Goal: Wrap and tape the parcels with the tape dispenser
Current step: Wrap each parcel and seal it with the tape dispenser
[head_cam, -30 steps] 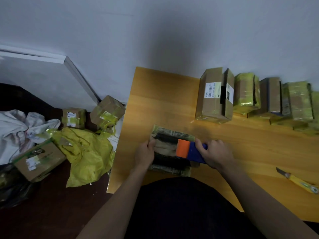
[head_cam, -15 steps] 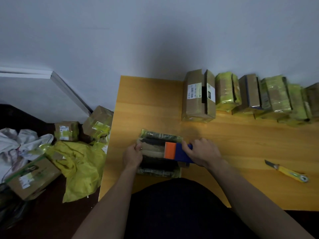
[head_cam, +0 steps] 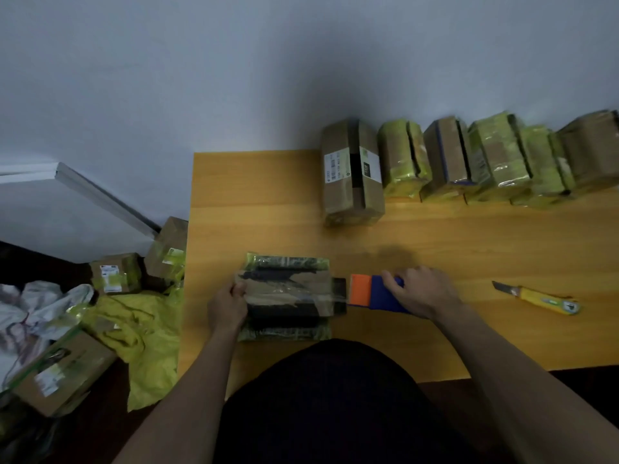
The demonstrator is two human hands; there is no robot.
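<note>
— What are the fingers doing?

— The right hand (head_cam: pixel 420 291) is curled round the blue handle of the orange-and-blue tape dispenser (head_cam: pixel 373 293). The left hand (head_cam: pixel 227 308) pinches the left edge of the flat cardboard parcel with black and green-yellow bands (head_cam: pixel 288 296), pinning it to the yellow wooden table (head_cam: pixel 254 202).

— What has changed?

— Half a second ago the dispenser's orange head sat on top of the parcel. Now it is past the right edge, and a clear strip of tape (head_cam: pixel 301 296) runs across the top face to it.

— Meaning?

— Probably this pass is laid and wants cutting or carrying round. A row of wrapped cardboard boxes (head_cam: pixel 469 159) stands along the wall; a yellow utility knife (head_cam: pixel 542 298) lies well to the right.
</note>
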